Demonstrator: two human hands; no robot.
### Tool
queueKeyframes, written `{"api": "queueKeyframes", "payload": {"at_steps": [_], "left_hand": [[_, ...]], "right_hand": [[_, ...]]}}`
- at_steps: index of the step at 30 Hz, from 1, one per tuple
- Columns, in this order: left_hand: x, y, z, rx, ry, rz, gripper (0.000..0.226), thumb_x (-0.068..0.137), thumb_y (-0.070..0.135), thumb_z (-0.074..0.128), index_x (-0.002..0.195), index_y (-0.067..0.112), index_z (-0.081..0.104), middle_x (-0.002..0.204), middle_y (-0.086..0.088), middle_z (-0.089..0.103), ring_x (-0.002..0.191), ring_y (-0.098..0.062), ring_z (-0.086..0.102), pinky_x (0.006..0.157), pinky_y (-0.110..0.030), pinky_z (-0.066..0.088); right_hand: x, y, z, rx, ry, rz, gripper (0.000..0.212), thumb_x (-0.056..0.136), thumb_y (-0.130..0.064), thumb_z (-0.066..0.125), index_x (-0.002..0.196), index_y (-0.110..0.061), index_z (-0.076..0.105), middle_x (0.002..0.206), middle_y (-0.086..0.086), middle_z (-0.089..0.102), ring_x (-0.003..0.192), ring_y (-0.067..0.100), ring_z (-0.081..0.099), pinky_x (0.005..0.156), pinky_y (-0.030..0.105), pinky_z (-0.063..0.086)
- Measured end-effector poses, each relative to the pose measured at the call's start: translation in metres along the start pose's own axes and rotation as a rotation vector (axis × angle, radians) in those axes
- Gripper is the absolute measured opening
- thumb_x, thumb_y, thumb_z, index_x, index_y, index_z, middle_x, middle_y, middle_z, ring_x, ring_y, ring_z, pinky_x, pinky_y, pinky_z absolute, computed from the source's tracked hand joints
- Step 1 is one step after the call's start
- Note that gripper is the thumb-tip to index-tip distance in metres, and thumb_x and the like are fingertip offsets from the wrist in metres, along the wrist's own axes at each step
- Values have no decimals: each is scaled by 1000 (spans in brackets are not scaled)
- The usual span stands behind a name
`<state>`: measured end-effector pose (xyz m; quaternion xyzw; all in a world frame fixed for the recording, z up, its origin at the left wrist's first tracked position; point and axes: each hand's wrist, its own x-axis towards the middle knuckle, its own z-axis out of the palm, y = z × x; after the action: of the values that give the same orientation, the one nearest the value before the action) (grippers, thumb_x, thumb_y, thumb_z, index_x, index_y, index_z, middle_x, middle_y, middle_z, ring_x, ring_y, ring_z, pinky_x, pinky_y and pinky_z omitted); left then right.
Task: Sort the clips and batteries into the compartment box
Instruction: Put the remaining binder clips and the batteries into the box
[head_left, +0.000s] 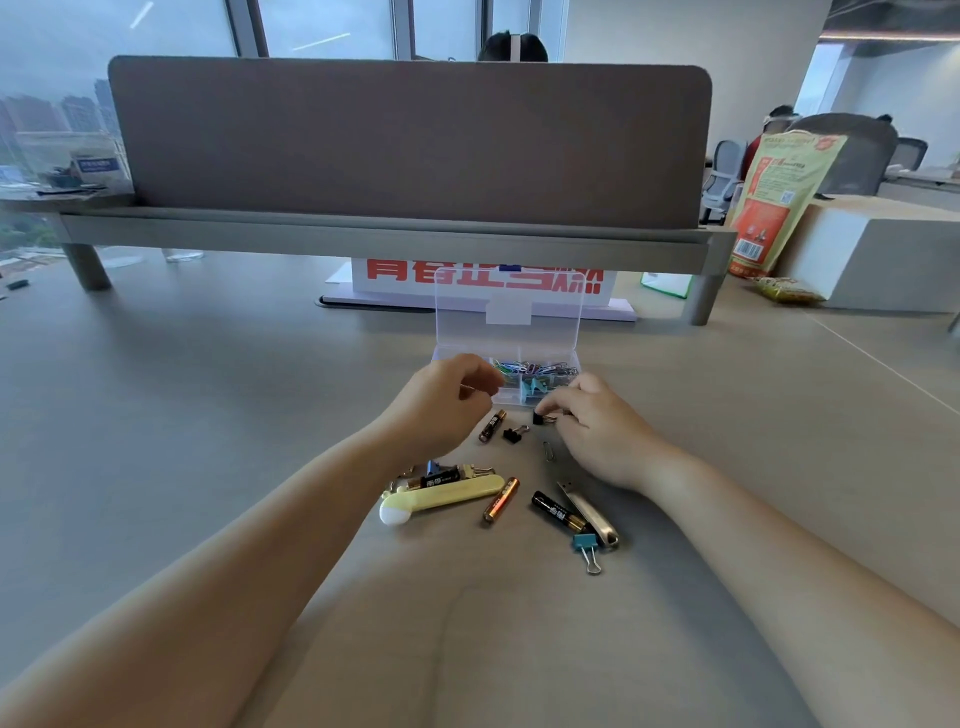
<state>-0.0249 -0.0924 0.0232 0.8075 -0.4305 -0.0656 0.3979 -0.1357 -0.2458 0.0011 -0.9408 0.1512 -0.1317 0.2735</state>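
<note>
A clear compartment box (563, 376) stands open on the table, lid up, with coloured paper clips (535, 370) and teal binder clips inside. My right hand (597, 426) pinches a black binder clip (541, 417) just in front of the box. My left hand (447, 400) hovers with curled fingers over the box's left side; whether it holds anything is hidden. On the table lie a battery (492, 425), a second black binder clip (514, 433), a loose paper clip (548, 451), an orange battery (501, 499), a black battery (558, 512) and a blue binder clip (586, 545).
A yellow utility knife (447, 496) lies on another battery and clips (434, 475). A metal USB stick (589, 512) lies beside the black battery. A desk divider (410, 145) rises behind the box, with a snack bag (779, 197) and a white box at right.
</note>
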Motion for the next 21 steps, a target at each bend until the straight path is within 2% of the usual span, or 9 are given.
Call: {"api": "queueKeyframes", "payload": {"at_steps": [3, 5, 7, 9, 11, 13, 16, 19, 21], "left_hand": [[-2, 8, -1, -233, -40, -69, 22, 94, 5, 49, 109, 15, 62, 99, 2, 62, 88, -8, 61, 77, -16, 53], [-2, 13, -5, -569, -78, -207, 21, 95, 2, 46, 108, 8, 62, 97, -5, 62, 87, -12, 61, 77, -18, 55], [-1, 16, -10, -935, -117, -347, 25, 96, -1, 41, 110, 1, 62, 92, -12, 61, 85, -17, 60, 77, -23, 56], [-2, 17, -13, -1183, -144, -462, 27, 95, -2, 38, 108, -2, 62, 88, -14, 57, 80, -18, 59, 74, -24, 57], [-2, 19, -14, -1271, -150, -523, 24, 94, 2, 40, 105, -1, 61, 84, -12, 54, 74, -16, 57, 66, -22, 57], [-1, 19, -11, -1112, -136, -502, 20, 94, 8, 47, 106, 3, 61, 78, -6, 52, 66, -11, 52, 57, -18, 52], [-1, 17, -1, -350, -74, -264, 14, 90, 20, 59, 102, 15, 64, 76, 1, 51, 65, -10, 45, 58, -18, 42], [-2, 8, 12, 240, -9, 5, 26, 86, 35, 64, 109, 24, 65, 93, 5, 53, 79, -9, 50, 66, -20, 41], [-3, 7, 17, 411, 1, 41, 34, 85, 42, 62, 116, 28, 63, 106, 5, 51, 89, -11, 50, 72, -25, 44]], "right_hand": [[-2, 1, -4, 95, 54, 27, 23, 93, -10, 42, 94, -20, 63, 105, -1, 44, 99, 11, 45, 86, 22, 31], [-1, 1, -9, 146, 67, 62, 26, 91, -6, 42, 83, -21, 61, 94, -6, 46, 86, 6, 46, 75, 22, 34], [0, 2, -11, 234, 73, 116, 30, 90, -4, 39, 73, -20, 57, 75, -5, 49, 66, 10, 45, 60, 24, 34], [2, 2, -12, 339, 82, 181, 29, 89, -5, 38, 70, -19, 54, 63, 0, 48, 58, 17, 43, 57, 27, 33], [3, 1, -11, 389, 84, 218, 24, 89, -8, 40, 73, -18, 55, 62, 0, 49, 60, 17, 43, 58, 28, 34], [3, 0, -11, 382, 71, 216, 16, 89, -10, 46, 80, -18, 57, 65, -2, 51, 60, 14, 44, 56, 25, 35], [1, 1, -12, 305, 56, 179, 9, 87, -11, 58, 92, -17, 61, 76, -4, 54, 65, 8, 47, 56, 19, 36], [2, 2, -11, 189, 51, 150, 18, 86, -16, 65, 104, -17, 64, 84, -4, 55, 76, 9, 51, 65, 18, 40], [4, 1, -10, 68, 51, 115, 23, 86, -20, 66, 109, -17, 65, 90, 0, 57, 84, 14, 53, 73, 22, 39]]}}
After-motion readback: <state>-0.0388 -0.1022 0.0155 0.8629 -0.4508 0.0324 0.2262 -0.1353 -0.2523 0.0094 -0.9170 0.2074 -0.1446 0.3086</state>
